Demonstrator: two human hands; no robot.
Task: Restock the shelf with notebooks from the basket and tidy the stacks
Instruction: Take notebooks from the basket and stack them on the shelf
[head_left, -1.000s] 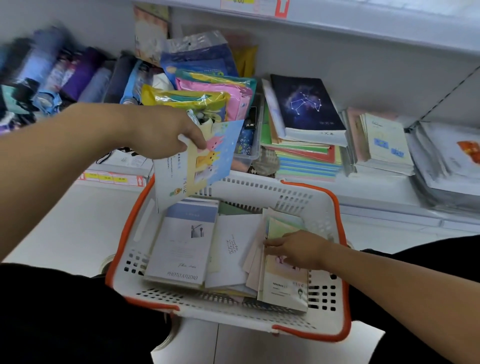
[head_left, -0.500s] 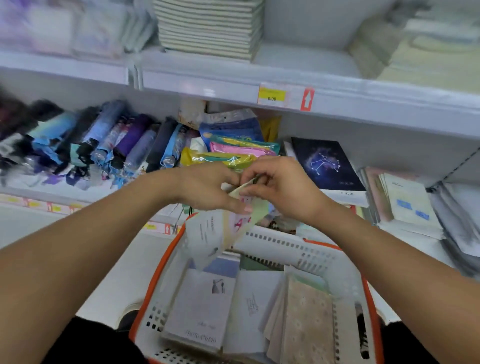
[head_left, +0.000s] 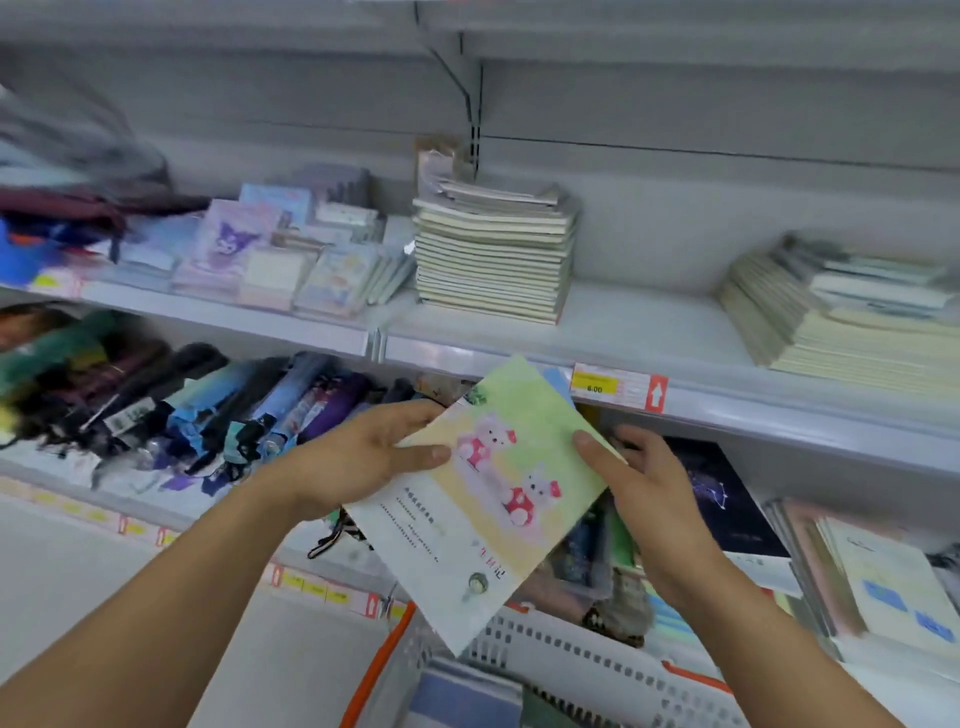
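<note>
I see notebook (head_left: 493, 499) now raised above basket (head_left: 597, 670), cover fully visible versus half-second ago. Left hand (head_left: 363, 462) pinches its left edge; right hand (head_left: 644, 483) grips right edge. Upper shelf (head_left: 649, 338) stacks now in view.

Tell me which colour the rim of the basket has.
Orange: the basket rim is orange around white perforated walls, seen in the head view.

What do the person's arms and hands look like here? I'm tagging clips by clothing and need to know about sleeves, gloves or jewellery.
Both forearms are bare as far as the frame shows, with no sleeve in view. The left hand and right hand wear no gloves, and no ring, watch or bracelet shows on either. The nails look short and unpainted, though the picture is a little blurred.
</note>
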